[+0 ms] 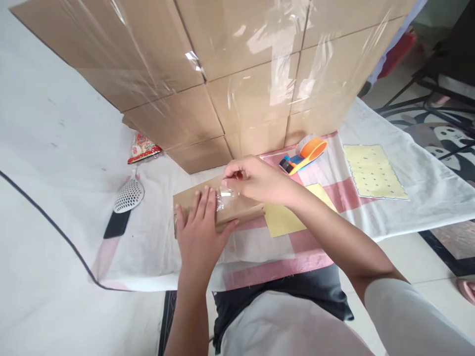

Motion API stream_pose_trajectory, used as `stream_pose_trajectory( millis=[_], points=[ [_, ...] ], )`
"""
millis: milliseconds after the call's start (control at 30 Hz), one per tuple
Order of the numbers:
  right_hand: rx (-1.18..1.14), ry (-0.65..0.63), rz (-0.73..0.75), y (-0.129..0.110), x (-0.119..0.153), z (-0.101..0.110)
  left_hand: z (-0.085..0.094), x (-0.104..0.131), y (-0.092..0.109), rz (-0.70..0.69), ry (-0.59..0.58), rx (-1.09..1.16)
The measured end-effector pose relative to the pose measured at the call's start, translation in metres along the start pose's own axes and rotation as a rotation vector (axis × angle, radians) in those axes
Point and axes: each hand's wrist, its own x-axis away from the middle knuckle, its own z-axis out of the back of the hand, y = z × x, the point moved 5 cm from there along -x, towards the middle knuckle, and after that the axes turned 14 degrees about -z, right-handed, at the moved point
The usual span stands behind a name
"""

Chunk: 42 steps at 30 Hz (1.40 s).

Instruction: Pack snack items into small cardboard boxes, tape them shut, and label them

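Note:
A flat brown cardboard box point(237, 213) lies on the cloth in front of me. My left hand point(202, 222) rests on its left half, fingers spread flat on the top and the thumb by the near edge. Above the box's middle, my right hand point(252, 180) has thumb and fingers pinched together on a piece of clear tape point(225, 196). The tape shines and looks crinkled between the two hands; how much of it sticks to the box I cannot tell. Farther right lies an orange and blue tape dispenser point(306, 154) with a roll on it.
Stacked brown boxes point(256, 94) under clear wrap stand behind. A slotted spoon point(128, 195), a red packet point(144, 147) and a black flat object point(117, 225) lie left. Yellow paper point(284, 220) and a dotted yellow sheet point(374, 170) lie right on the tablecloth point(426, 198).

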Motion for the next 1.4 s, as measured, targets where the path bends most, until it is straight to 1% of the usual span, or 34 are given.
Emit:
stream_pose_trajectory(
  millis=[33,67,167,333,467,500,567,667,733,800,867,933,1000,1100,1133,1167,1233,1267,1300,1333,1400],
  points=[
    [0.065,0.023,-0.02,0.003,-0.007,-0.006,-0.004,0.001,-0.003,-0.001,-0.034,-0.005],
    [0.14,0.046,-0.033,0.005,-0.014,-0.011,-0.007,0.002,-0.004,0.003,-0.042,-0.01],
    [0.345,0.081,-0.05,0.012,-0.024,-0.021,-0.011,0.007,-0.002,0.003,-0.03,-0.034],
    [0.575,0.134,-0.054,0.015,-0.024,-0.024,-0.009,0.009,0.0,-0.057,-0.011,-0.07],
    [0.741,0.191,-0.113,0.014,-0.026,-0.027,-0.013,0.004,-0.002,-0.039,-0.022,-0.041],
    [0.774,0.225,-0.128,0.013,-0.029,-0.027,-0.014,0.003,-0.002,-0.03,-0.024,-0.035],
    [0.811,0.358,-0.14,0.011,-0.037,-0.023,-0.016,0.0,-0.003,-0.013,-0.025,-0.025],
    [0.763,0.569,-0.194,0.015,-0.051,-0.003,-0.016,0.0,-0.002,0.001,-0.034,-0.018],
    [0.724,0.624,-0.239,0.024,-0.053,0.015,-0.014,0.0,-0.001,0.002,-0.054,-0.02],
    [0.679,0.662,-0.239,0.037,-0.04,0.032,-0.012,-0.001,0.001,-0.003,-0.083,-0.02],
    [0.603,0.686,-0.21,0.055,-0.012,0.049,-0.009,-0.004,0.002,-0.014,-0.085,-0.012],
    [0.505,0.667,-0.233,0.082,0.028,0.064,-0.007,-0.009,0.005,-0.038,-0.054,0.018],
    [0.44,0.631,-0.318,0.115,0.071,0.077,-0.007,-0.014,0.009,-0.077,-0.039,0.066],
    [0.451,0.605,-0.452,0.16,0.128,0.091,-0.006,-0.017,0.021,-0.112,-0.044,0.104],
    [0.461,0.596,-0.479,0.171,0.142,0.094,-0.004,-0.018,0.028,-0.112,0.001,0.107],
    [0.47,0.584,-0.492,0.18,0.152,0.095,-0.003,-0.018,0.038,-0.125,0.083,0.121],
    [0.501,0.552,-0.49,0.188,0.163,0.092,-0.006,-0.019,0.066,-0.219,0.268,0.219],
    [0.531,0.54,-0.479,0.189,0.165,0.088,-0.015,-0.019,0.082,-0.282,0.307,0.291],
    [0.569,0.527,-0.461,0.187,0.165,0.084,-0.029,-0.02,0.099,-0.34,0.275,0.359],
    [0.606,0.508,-0.433,0.185,0.162,0.079,-0.047,-0.021,0.116,-0.384,0.174,0.409],
    [0.673,0.447,-0.356,0.178,0.155,0.068,-0.089,-0.021,0.141,-0.409,-0.125,0.431]
  ],
)
